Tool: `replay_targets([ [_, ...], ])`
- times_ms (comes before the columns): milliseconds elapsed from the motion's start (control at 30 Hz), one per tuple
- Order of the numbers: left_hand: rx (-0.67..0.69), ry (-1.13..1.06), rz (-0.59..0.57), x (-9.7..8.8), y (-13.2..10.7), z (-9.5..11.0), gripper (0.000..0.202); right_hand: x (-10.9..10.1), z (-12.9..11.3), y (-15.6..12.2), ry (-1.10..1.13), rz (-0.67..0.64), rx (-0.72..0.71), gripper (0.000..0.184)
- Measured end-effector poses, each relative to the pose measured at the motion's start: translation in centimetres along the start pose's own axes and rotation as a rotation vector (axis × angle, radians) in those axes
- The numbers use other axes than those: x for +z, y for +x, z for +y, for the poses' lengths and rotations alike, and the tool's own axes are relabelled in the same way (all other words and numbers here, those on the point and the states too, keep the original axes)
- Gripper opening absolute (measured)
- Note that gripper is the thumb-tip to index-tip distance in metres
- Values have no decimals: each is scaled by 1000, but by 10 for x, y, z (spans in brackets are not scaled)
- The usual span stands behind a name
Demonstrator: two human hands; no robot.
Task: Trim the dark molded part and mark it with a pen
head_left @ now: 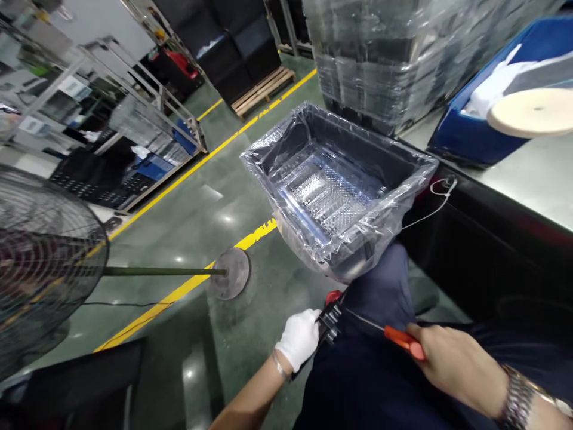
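I had right hand (459,361) gripping orange-handled tool (400,341), left hand (299,338) clutching black part (330,322) left of that grip; skewed push could've jabbed the white glove (295,349).

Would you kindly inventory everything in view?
Lined bin: 1, black, centre
Black part: 1, black, lower centre
Tool: 1, orange-handled, lower right
White tie: 1, white, right of bin
Fan: 1, dark, left edge
Floor: 1, green, left and middle
Yellow lines: at least 2, yellow, floor
Pallet: 1, pale wood, top
Dark stack: 1, black, upper centre
Wrapped stacks: count unclear, grey, upper right
Blue container: 1, blue, right
Disc: 1, beige, right edge
Metal rack: at least 1, silver, upper left
Left hand: 1, white-gloved, on black part
Right hand: 1, bare, on tool
Trousers: 1, dark blue, bottom
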State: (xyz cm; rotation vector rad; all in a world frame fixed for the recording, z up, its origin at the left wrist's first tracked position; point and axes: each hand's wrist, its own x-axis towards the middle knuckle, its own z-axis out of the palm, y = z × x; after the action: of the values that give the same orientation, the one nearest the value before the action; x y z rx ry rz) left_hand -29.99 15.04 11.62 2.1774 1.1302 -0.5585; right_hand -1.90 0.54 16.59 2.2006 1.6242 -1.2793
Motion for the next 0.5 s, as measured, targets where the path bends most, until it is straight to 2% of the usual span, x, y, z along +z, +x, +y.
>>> replay_targets([
  [267,-63,12,-19,0,-2,8,44,2,-3,13,-20,-9,-14,29],
  [433,-116,32,37,6,2,15,40,5,13,6,-6,40,-25,26],
  [500,-165,49,41,7,5,16,39,10,23,0,59,100,-47,21],
])
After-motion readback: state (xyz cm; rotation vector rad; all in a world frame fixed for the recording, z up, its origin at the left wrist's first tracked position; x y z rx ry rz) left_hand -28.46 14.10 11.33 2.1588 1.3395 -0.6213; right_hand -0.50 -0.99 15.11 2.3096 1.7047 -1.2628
